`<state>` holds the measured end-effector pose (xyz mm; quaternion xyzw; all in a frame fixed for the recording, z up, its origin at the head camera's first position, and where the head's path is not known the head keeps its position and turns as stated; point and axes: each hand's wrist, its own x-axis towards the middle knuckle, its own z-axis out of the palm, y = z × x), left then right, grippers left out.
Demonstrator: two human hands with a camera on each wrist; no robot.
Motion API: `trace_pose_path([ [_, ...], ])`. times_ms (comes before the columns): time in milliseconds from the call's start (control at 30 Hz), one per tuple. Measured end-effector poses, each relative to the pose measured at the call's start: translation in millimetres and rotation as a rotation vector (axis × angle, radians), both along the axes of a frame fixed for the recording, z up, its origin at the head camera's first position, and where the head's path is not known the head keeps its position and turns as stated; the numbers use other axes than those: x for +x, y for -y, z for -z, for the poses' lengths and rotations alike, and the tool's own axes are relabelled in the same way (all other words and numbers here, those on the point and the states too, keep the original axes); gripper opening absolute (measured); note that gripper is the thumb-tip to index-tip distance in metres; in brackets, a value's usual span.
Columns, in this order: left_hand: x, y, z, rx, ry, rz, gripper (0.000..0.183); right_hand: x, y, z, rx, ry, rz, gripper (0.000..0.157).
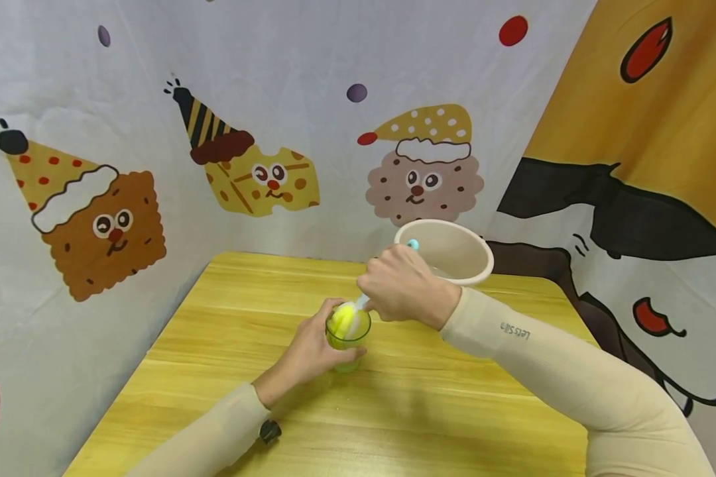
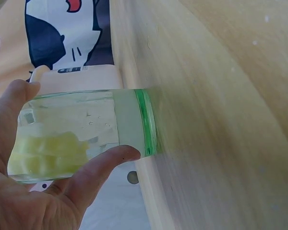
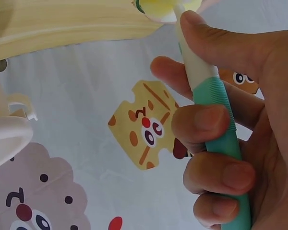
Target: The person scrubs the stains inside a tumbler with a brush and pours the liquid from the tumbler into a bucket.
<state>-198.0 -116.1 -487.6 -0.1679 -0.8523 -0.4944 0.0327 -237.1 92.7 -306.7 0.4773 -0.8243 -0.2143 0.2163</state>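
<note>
A clear, green-tinted glass (image 1: 347,365) stands upright on the table, its thick green base close against the wood in the left wrist view. My left hand (image 1: 307,348) grips it round the side, thumb and fingers on opposite walls. Inside the glass sits the yellow sponge head (image 2: 50,155) of a cup brush, in its upper part near the mouth. Above the rim, my right hand (image 1: 401,285) holds the brush's white and teal handle (image 3: 220,108), fingers curled round it and thumb along the white neck. The handle slants down into the glass.
A beige plastic bucket (image 1: 487,266) stands at the back of the wooden table (image 1: 262,291), just behind my right hand. A cartoon-printed curtain (image 1: 310,53) hangs beyond the table's far edge. A small black object (image 1: 270,432) shows beside the left sleeve.
</note>
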Motion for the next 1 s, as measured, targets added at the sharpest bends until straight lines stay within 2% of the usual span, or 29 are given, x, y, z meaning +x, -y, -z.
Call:
trace_pose_path([
  [367, 0.0, -0.3, 1.8, -0.017, 0.003, -0.001, 0.090, 2.5, 2.2, -2.8, 0.042, 0.036, 0.052, 0.066],
  [633, 0.3, -0.1, 0.4, -0.021, -0.001, -0.011, 0.091, 2.9, 1.6, -2.6, 0.060, 0.042, 0.070, 0.060],
  [1000, 1.3, 0.7, 1.1, -0.048, -0.007, -0.019, 0.093, 5.8, 1.1, -3.1, 0.125, 0.016, 0.033, 0.055],
])
